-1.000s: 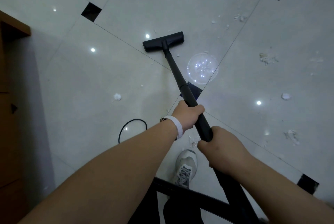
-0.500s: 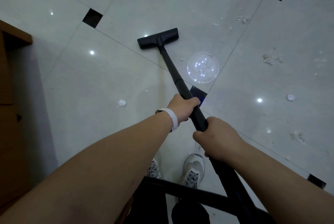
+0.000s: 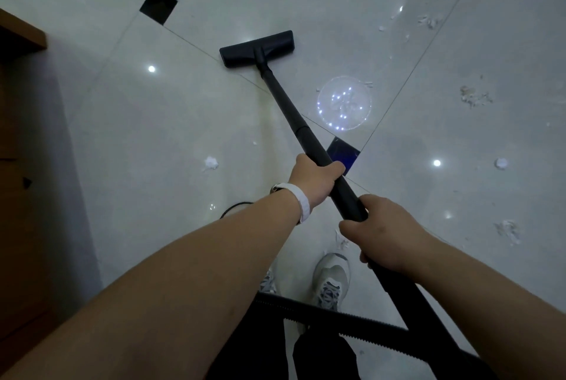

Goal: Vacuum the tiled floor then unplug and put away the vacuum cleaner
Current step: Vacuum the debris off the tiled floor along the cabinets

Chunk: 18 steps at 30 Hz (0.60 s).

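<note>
A black vacuum wand point(image 3: 286, 103) runs from my hands down to its flat floor head point(image 3: 257, 48), which rests on the glossy pale tiled floor point(image 3: 147, 134). My left hand point(image 3: 314, 179), with a white wristband, grips the wand higher up the tube. Just behind it, my right hand point(image 3: 382, 231) grips the wand nearer my body. A ribbed black hose point(image 3: 337, 323) crosses below my arms. White paper scraps lie on the tiles: one clump point(image 3: 210, 163) left of the wand, others point(image 3: 473, 97) to the right.
A wooden cabinet point(image 3: 21, 165) stands along the left edge. A loop of black cord point(image 3: 234, 206) lies on the floor beside my left wrist. My shoes point(image 3: 332, 277) stand below the hands. Small black inset tiles point(image 3: 158, 5) mark the tile corners. More scraps point(image 3: 508, 231) lie at right.
The floor head slid away from me and to the left, then held about there. Both hands kept their grip on the wand. The cord loop shows again beside my left wrist.
</note>
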Each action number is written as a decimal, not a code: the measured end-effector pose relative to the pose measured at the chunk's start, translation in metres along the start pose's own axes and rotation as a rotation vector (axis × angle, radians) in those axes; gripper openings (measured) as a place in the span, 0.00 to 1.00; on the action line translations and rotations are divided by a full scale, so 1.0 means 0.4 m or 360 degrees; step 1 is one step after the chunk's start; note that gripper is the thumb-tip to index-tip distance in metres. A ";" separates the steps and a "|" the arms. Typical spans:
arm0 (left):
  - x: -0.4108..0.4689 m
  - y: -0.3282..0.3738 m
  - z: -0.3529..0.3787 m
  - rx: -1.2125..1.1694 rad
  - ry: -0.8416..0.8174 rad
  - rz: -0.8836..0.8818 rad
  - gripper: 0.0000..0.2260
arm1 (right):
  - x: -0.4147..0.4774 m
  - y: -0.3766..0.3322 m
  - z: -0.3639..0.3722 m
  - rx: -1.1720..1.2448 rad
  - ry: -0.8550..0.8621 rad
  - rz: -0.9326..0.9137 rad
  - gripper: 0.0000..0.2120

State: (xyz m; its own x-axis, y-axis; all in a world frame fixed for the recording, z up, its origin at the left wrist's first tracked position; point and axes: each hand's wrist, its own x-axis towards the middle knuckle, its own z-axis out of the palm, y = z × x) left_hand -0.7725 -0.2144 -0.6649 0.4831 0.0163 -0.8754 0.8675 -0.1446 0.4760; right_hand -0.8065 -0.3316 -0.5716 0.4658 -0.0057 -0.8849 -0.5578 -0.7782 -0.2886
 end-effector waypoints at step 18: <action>-0.075 -0.211 0.072 -0.0523 0.0148 -0.0162 0.33 | -0.020 0.133 0.033 -0.0673 -0.0166 0.0007 0.08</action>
State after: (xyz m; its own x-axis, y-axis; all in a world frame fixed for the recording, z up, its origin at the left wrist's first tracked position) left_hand -0.8637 -0.2313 -0.6812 0.3876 0.1065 -0.9156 0.8963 0.1884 0.4014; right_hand -0.8489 -0.3646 -0.5847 0.3800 0.0371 -0.9242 -0.2189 -0.9672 -0.1288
